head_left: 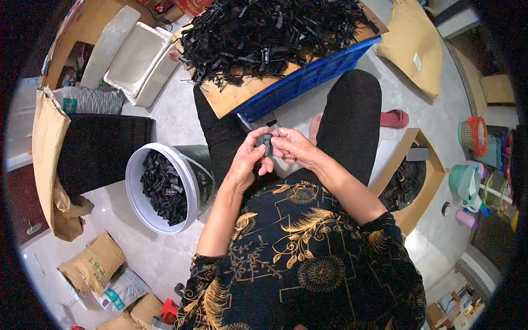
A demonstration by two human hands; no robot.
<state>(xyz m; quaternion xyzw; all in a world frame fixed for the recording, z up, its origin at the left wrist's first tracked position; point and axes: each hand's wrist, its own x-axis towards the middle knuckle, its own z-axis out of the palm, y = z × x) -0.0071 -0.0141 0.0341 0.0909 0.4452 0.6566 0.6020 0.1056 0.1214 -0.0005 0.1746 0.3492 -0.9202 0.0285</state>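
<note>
In front of my body, both hands meet around a small black plastic part [268, 144]. My left hand [246, 159] grips it from the left, with thumb and fingers closed. My right hand [294, 148] pinches it from the right. A thin dark end [273, 124] sticks up above the fingers; I cannot tell whether it belongs to the same part. Ahead of my hands, a big heap of similar black plastic parts [269, 38] lies on a cardboard sheet [223, 100] over a blue plastic crate [313, 82].
At my left, a tilted white bucket [195, 190] holds many black parts. To my right, a cardboard box [413, 217] contains more dark pieces. A white foam box [132, 74], brown sacks [93, 261], a large tan sack [410, 47] and a pink slipper [394, 118] surround me.
</note>
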